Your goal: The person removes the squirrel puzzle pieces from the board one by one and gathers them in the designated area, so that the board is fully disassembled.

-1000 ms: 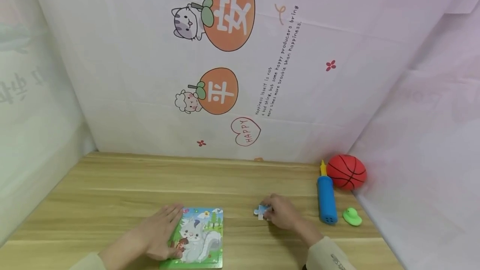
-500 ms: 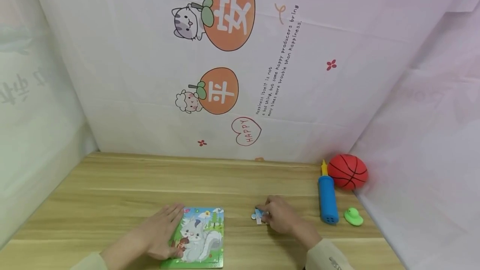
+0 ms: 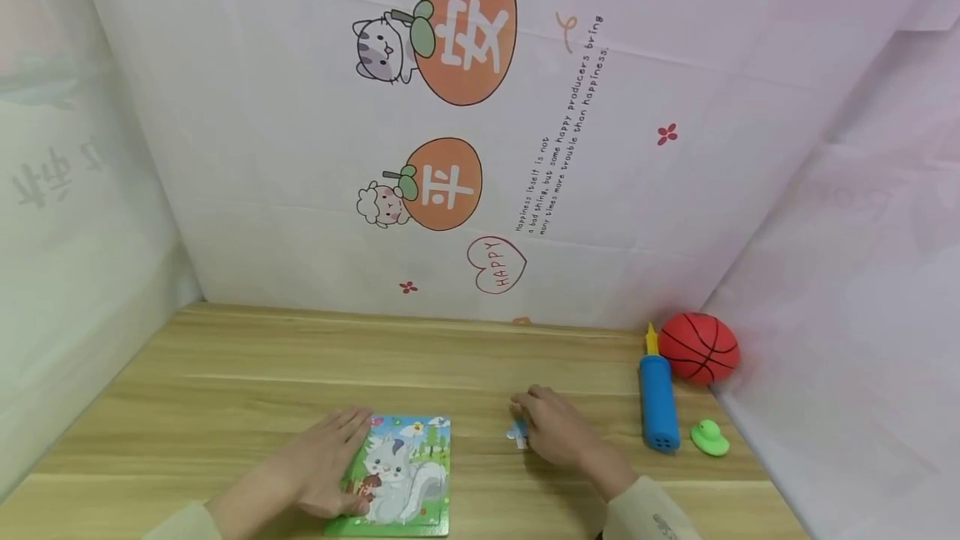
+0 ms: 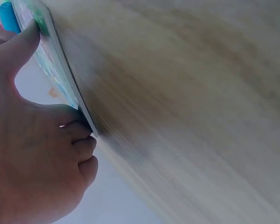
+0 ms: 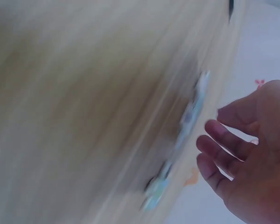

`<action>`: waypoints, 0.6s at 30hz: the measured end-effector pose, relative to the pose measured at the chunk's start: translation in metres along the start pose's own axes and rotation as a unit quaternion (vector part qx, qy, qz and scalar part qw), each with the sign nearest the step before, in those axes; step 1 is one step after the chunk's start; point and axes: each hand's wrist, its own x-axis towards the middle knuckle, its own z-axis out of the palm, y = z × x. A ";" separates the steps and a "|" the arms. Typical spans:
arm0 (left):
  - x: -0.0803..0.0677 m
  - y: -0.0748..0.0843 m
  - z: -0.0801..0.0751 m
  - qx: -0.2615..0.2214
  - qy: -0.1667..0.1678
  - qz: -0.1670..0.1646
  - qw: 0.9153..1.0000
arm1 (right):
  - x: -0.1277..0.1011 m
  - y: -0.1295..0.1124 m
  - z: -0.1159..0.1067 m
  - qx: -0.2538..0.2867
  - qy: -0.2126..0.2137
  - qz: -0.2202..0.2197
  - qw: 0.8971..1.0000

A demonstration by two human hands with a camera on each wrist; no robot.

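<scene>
A flat puzzle board [image 3: 405, 494] with a grey squirrel picture lies on the wooden table. My left hand [image 3: 327, 461] rests on its left side, fingers extended toward the far corner; the left wrist view has the thumb [image 4: 25, 44] on the board's face. A light-blue jigsaw piece [image 3: 517, 433] lies to the right, partly hidden by my right hand [image 3: 558, 427]. In the right wrist view the loosely bent fingers [image 5: 224, 142] hold nothing and hover apart from blurred puzzle pieces [image 5: 192, 114] on the table.
At the right stand a blue hand pump [image 3: 659, 402] with a yellow nozzle, a red toy basketball [image 3: 699, 348] and a green toy duck [image 3: 708, 437]. A printed white cloth wall [image 3: 300, 257] rises behind the table, with more cloth at both sides.
My right hand has let go of the blue jigsaw piece, which now lies on the table after shifting slightly left and toward me. My left hand stays on the board.
</scene>
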 end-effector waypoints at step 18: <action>0.002 -0.017 -0.013 -0.014 0.016 0.006 1.000 | 0.049 -0.103 0.034 -0.041 -0.014 -0.085 0.995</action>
